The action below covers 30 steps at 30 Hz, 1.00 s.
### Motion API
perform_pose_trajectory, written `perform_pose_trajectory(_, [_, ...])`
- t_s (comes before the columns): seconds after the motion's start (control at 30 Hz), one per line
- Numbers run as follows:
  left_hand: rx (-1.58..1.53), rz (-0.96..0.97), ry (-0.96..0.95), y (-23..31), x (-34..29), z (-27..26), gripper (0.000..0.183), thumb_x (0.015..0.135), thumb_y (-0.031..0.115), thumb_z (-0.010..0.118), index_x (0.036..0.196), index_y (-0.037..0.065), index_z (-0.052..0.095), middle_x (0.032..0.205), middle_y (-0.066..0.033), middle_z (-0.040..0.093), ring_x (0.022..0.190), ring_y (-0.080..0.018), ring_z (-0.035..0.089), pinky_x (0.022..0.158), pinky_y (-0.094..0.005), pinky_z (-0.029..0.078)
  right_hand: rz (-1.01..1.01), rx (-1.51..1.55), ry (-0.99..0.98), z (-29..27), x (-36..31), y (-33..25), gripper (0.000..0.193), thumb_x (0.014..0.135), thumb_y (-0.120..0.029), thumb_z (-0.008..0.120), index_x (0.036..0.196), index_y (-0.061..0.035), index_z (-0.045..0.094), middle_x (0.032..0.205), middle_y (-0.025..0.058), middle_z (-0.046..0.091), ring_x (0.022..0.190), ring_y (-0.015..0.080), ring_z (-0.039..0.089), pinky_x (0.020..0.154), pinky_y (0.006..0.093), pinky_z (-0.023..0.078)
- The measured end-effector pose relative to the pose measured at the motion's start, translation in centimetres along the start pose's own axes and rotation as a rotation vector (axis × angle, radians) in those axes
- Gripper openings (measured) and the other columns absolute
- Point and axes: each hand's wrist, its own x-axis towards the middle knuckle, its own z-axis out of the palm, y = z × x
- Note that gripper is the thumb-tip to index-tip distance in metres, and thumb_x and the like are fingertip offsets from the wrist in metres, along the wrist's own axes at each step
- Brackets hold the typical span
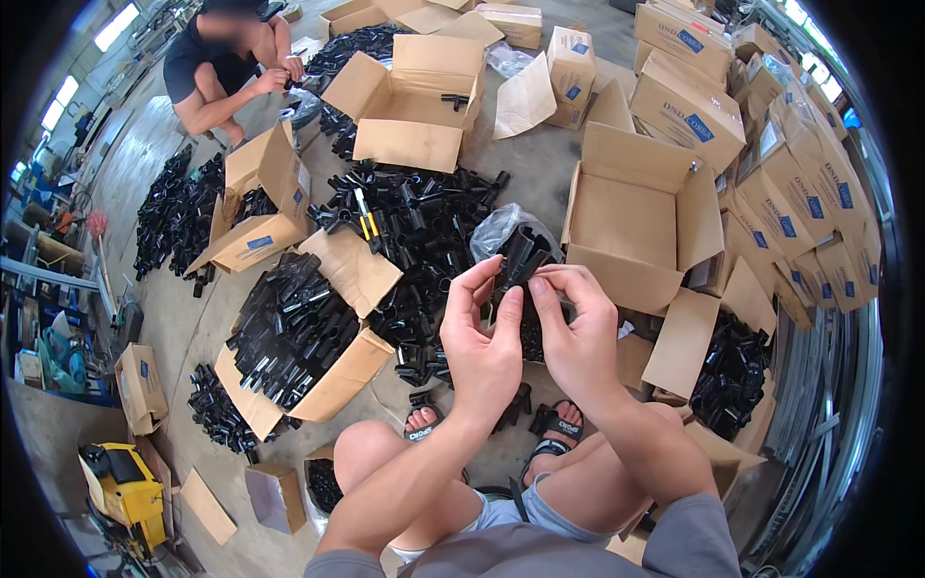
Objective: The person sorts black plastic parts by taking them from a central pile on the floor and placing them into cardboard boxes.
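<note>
In front of my lap, a small black tubular part (519, 274) is pinched between the fingertips of both hands. My left hand (482, 332) grips it from one side, its thumb pointing up. From the other side my right hand (580, 328) closes thumb and fingers on it. The fingers hide some of the part. Just beyond it a clear plastic bag (489, 234) lies with black pieces around it. A large heap of black tubular parts (414, 207) spreads on the floor past my hands, with a yellow utility knife (367, 223) lying on it.
An open carton (279, 332) full of black parts stands at left; an open carton (626, 217) is at right. Stacked closed cartons (790, 188) rise at far right beside metal profiles (819, 424). Another person (226, 72) crouches at upper left. A yellow machine (125, 491) stands at lower left.
</note>
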Motion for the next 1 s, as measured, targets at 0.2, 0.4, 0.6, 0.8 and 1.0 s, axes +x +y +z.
perform_pose_trajectory(0.2, [-0.02,-0.004,-0.031,0.0,0.1,0.1,0.034,0.101,-0.001,0.062,0.134,0.0,0.053,0.124,-0.0075,0.062,0.116,-0.013,0.06,0.088,-0.0262,0.054,-0.055,0.069,-0.05,-0.6,0.7,0.3,0.019,0.094,-0.016,0.071,0.103,0.0014,0.07,0.105,0.0159,0.071,0.099,0.0322,0.07,0.087,0.04,0.054])
perform_pose_trajectory(0.4, [-0.021,-0.036,-0.061,-0.1,0.0,-0.2,0.035,0.1,-0.001,0.062,0.135,-0.001,0.053,0.125,-0.0078,0.062,0.115,-0.0134,0.06,0.093,-0.0274,0.053,-0.129,-0.037,0.004,-0.9,0.7,-0.1,0.016,0.095,-0.013,0.069,0.102,0.0016,0.069,0.104,0.0153,0.071,0.097,0.0327,0.069,0.086,0.0408,0.054])
perform_pose_trajectory(0.6, [0.03,-0.023,-0.123,-0.2,0.7,-1.1,0.036,0.099,-0.002,0.063,0.134,-0.002,0.054,0.124,-0.0083,0.063,0.116,-0.0144,0.06,0.096,-0.0281,0.051,-0.016,-0.048,-0.082,-1.0,0.6,0.6,0.017,0.096,-0.014,0.07,0.102,0.0019,0.07,0.105,0.0157,0.07,0.097,0.0345,0.069,0.086,0.0423,0.054])
perform_pose_trajectory(0.8, [0.218,-0.017,-0.275,1.2,1.7,-1.6,0.041,0.093,-0.004,0.07,0.132,-0.001,0.059,0.127,-0.0092,0.065,0.118,-0.0177,0.061,0.095,-0.0309,0.055,0.273,0.48,-0.178,-2.9,1.5,-0.1,0.037,0.099,-0.012,0.07,0.131,0.0032,0.058,0.106,0.0102,0.07,0.098,0.0145,0.068,0.082,0.0308,0.058])
perform_pose_trajectory(1.0, [-0.04,-0.38,-0.328,0.2,0.9,-1.7,0.044,0.092,0.01,0.078,0.131,-0.001,0.06,0.126,-0.0081,0.066,0.114,-0.0138,0.063,0.098,-0.0327,0.055,0.355,0.598,-0.226,-4.2,2.1,1.3,0.037,0.099,-0.014,0.071,0.13,0.0027,0.06,0.108,0.0085,0.071,0.09,0.0108,0.069,0.076,0.0251,0.058])
